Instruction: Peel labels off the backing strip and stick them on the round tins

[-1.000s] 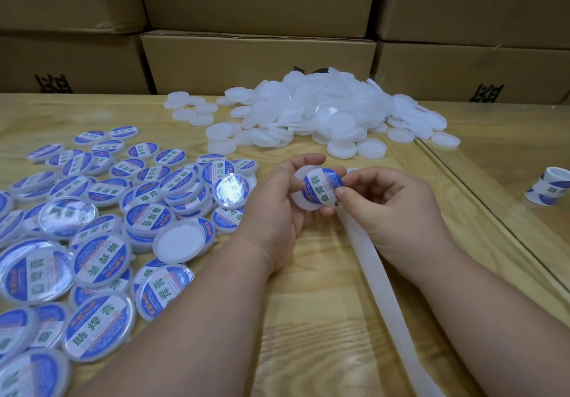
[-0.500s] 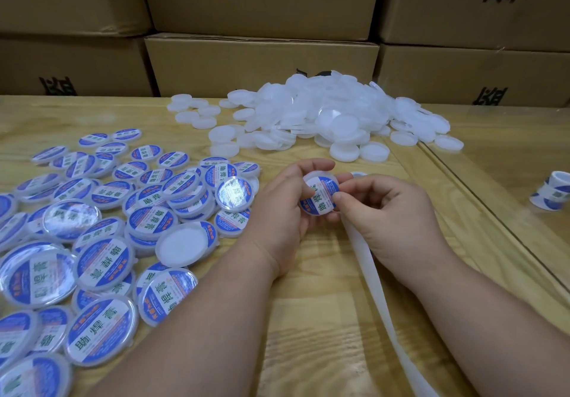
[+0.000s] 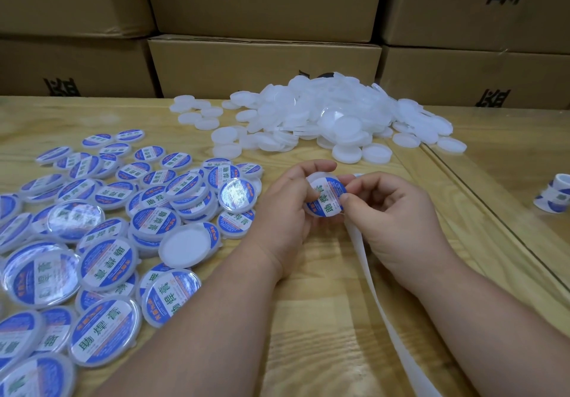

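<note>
A small round white tin (image 3: 324,197) sits mid-frame, tilted toward the camera, its top covered by a blue and white label (image 3: 327,199) with green characters. A plain white backing strip (image 3: 374,298) trails from under it to the lower right. Labelled tins (image 3: 105,261) crowd the left; bare white tins (image 3: 339,119) are heaped at upper centre.

light: even, soft, from above | shadows: faint | glare: white sheen on labelled tins (image 3: 74,221) at left | focus: sharp centre | edges: wide-angle bowing, slight softness
</note>
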`<action>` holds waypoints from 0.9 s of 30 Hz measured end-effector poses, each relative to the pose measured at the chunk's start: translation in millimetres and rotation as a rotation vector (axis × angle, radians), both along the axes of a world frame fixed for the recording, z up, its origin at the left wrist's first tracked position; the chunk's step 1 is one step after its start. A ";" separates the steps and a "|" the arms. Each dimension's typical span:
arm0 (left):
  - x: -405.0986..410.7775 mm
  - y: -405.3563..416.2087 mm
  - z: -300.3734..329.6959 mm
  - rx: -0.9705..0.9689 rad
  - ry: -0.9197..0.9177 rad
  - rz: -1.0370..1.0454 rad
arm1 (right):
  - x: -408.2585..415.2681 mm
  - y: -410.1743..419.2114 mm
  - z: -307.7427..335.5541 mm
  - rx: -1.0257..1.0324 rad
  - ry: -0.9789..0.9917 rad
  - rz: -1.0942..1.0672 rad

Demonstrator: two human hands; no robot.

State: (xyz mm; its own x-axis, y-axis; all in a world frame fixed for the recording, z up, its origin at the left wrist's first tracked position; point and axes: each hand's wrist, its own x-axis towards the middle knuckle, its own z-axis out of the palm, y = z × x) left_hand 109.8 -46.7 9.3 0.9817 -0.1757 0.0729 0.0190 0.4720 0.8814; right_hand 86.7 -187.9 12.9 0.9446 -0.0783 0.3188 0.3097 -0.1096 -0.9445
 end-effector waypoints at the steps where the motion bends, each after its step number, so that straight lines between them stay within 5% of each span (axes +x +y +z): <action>1: -0.1 0.0 -0.1 -0.010 0.001 -0.001 | -0.3 0.6 0.3 0.008 -0.003 0.004; 27: -1.3 -0.4 0.4 0.000 -0.015 -0.012 | 2.3 2.2 -0.9 -0.001 0.046 -0.039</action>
